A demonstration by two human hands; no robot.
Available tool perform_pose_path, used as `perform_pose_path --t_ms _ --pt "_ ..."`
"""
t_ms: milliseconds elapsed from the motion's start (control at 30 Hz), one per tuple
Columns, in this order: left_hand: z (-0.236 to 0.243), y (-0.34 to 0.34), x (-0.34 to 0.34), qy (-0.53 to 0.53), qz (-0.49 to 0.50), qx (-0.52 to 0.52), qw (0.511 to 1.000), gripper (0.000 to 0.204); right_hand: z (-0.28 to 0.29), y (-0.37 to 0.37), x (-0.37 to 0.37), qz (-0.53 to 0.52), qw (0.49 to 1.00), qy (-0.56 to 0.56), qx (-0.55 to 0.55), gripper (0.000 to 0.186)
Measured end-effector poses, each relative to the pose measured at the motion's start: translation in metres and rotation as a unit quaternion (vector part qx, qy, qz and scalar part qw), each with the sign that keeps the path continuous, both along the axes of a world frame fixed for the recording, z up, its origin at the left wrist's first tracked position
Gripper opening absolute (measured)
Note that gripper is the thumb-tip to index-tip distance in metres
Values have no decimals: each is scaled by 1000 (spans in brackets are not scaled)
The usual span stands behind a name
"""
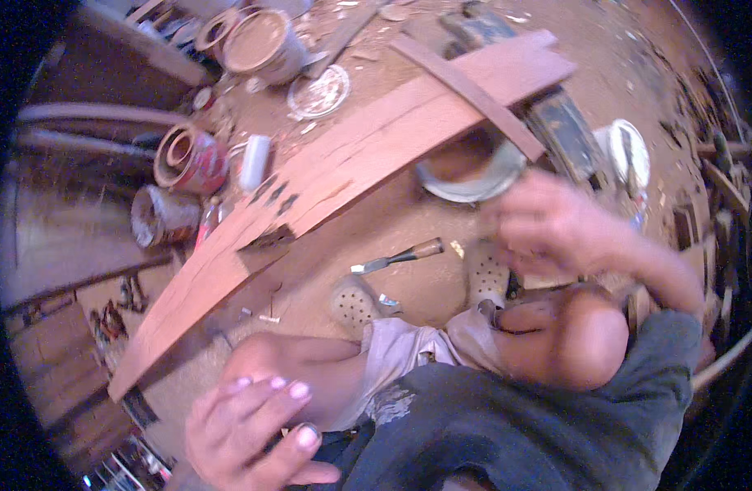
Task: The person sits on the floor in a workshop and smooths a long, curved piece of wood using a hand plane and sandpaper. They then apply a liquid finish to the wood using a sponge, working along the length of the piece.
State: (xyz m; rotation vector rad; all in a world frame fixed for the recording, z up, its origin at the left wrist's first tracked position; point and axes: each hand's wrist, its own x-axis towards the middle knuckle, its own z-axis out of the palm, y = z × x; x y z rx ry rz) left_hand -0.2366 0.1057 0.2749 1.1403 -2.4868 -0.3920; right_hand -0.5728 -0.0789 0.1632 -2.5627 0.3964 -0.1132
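Note:
My left hand (249,430) is raised over my left thigh, its fingers loosely bent and apart with nothing visible in them. Motion smears my right hand (548,225), which is above my right foot and near the end of a narrow wooden strip (474,94); whether it holds anything does not show. That strip lies across a long reddish wooden board (376,135), which slants from lower left to upper right. Dark cracks and a ragged notch mark the board's near edge. On the floor between my feet lies a chisel (400,255) with a wooden handle.
A round basin (470,184) sits partly under the board. Dark blocks (564,135) lie beneath the board's far end, beside a white lid (625,155). Past the board are dusty buckets (265,49), a red tin (191,155) and a white bottle (255,162). Shavings litter the floor.

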Motion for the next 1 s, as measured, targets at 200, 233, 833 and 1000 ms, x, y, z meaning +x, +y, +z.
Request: perform_pose_path --t_ms 200,233,833,1000 --pt "-107 -62 59 380 360 38 851 51 -228 62 9 -138 971 104 166 47" --pt "-118 -65 69 288 399 68 868 53 -262 76 20 -158 965 116 176 41" --pt "-226 -41 49 221 413 -121 875 9 -323 86 76 -76 961 223 142 38" --pt "-234 -31 90 248 523 -165 799 11 -244 64 49 -74 917 301 253 39"
